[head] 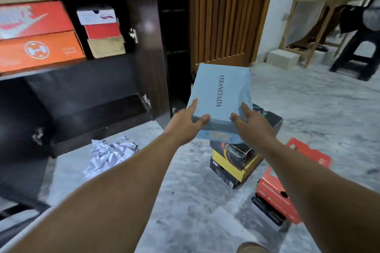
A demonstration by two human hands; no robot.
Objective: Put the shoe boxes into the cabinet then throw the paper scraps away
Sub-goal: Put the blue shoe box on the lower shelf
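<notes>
A light blue shoe box point(221, 90) with dark lettering on its lid hangs in the air in front of me. My left hand point(186, 121) grips its near left corner and my right hand point(249, 122) grips its near right corner, thumbs on the lid. Below it on the floor stands a stack of black and yellow shoe boxes point(234, 162). A red box point(276, 195) lies to the right of that stack. Crumpled white paper scraps point(110, 151) lie on the floor by the dark cabinet point(92, 86), whose shelf holds orange, red, white and tan boxes.
The cabinet door point(144, 33) stands open beside a slatted wooden door point(224, 12). A wooden table point(316, 16), a black stool point(357, 51) and a person stand at the far right. A white block point(282, 58) sits by the wall.
</notes>
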